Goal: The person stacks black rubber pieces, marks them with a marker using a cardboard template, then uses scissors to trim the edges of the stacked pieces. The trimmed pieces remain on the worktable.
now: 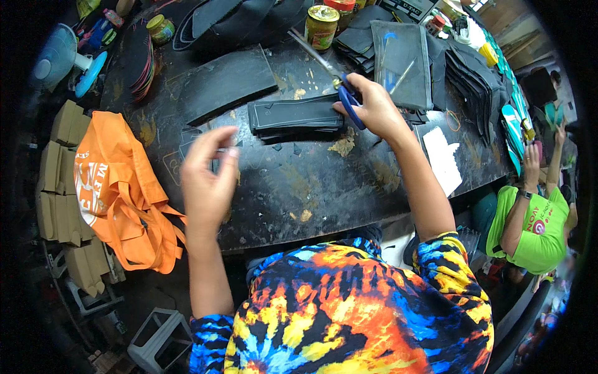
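Note:
My right hand (375, 111) holds a pair of scissors (343, 93) by the blue handles. The long blades point up and away to the left. Just below that hand lies a stack of black rectangular pieces (293, 117), with pale lines marked on the top one. My left hand (210, 173) hovers left of the stack, its thumb and fingers apart and nothing between them. Beyond the stack a large black sheet (228, 83) rests on the dark, worn table (286, 187).
Jars (321, 28) and rolled black material (240, 25) stand at the back. A clear zip pouch (408, 65), black piles (471, 87) and torn white paper (441, 161) lie right. An orange bag (118, 187) hangs at the left edge. A person in green (532, 218) is far right.

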Motion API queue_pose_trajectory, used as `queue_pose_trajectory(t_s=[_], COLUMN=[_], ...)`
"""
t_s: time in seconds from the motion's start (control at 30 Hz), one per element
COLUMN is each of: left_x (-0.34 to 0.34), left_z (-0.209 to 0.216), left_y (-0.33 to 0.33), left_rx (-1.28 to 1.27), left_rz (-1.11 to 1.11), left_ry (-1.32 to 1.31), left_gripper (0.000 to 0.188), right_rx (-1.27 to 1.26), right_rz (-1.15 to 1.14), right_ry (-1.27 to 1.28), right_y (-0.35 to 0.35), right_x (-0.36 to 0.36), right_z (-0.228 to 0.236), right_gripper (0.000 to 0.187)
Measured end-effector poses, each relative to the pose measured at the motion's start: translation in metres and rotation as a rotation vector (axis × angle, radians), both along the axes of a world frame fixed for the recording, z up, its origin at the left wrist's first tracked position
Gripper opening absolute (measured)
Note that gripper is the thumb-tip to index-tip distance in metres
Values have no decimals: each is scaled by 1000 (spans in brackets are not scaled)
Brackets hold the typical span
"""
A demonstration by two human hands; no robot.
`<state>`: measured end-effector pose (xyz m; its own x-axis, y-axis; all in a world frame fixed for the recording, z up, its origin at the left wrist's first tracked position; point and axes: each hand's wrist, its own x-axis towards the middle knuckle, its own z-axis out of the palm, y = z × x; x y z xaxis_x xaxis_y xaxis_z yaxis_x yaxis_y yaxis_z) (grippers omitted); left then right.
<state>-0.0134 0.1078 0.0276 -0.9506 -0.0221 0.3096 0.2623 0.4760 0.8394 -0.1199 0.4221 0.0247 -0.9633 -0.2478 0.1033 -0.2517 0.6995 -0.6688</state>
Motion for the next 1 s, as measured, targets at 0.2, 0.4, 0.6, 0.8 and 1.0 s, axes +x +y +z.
queue_pose_trajectory(t_s=[0.2, 0.4, 0.6, 0.8, 1.0], left_x=[15, 28, 6, -8, -8], left_z=[-8, -16, -17, -5, 2], left_y=[63, 104, 116, 96, 96], left_rx=[172, 883, 1423, 1039, 971], left_rz=[-302, -459, -452, -138, -105], left_ry=[-125, -463, -346, -129, -42], left_gripper=[34, 67, 52, 43, 45], right_rx=[49, -849, -997, -764, -579], right_rz=[-53, 11, -75, 131, 218], right_ry=[113, -395, -487, -613, -590], right_y=[-8, -5, -21, -6, -11], right_x=[-3, 28, 84, 125, 150], right_z=[-5, 33, 37, 16, -3], right_gripper=[35, 22, 26, 24, 28])
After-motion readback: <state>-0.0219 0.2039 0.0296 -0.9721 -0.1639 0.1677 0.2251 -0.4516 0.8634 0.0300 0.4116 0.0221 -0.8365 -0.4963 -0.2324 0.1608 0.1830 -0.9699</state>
